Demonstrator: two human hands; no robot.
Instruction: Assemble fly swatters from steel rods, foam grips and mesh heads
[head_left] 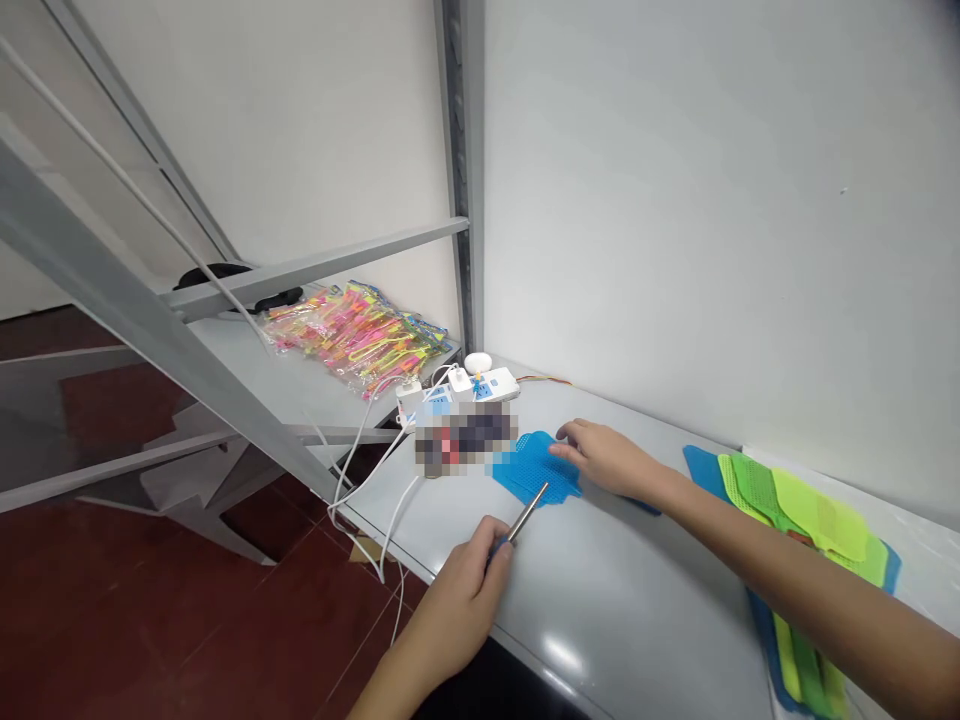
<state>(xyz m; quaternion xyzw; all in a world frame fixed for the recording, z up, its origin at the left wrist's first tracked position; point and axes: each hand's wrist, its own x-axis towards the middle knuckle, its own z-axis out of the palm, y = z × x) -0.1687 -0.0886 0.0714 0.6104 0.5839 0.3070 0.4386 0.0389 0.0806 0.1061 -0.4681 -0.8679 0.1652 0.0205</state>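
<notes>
A blue mesh fly-swatter head lies flat on the pale grey table. My right hand rests on its right side, fingers stretched out and pressing it down. My left hand is closed around the handle of a thin metal rod, whose tip points up and right and touches the lower edge of the blue head.
A pile of blue, green and yellow swatter heads lies at the right. A white power strip with plugs and white cables sits at the table's far corner. Bags of colourful toys lie on the shelf behind. Metal rack beams cross the left.
</notes>
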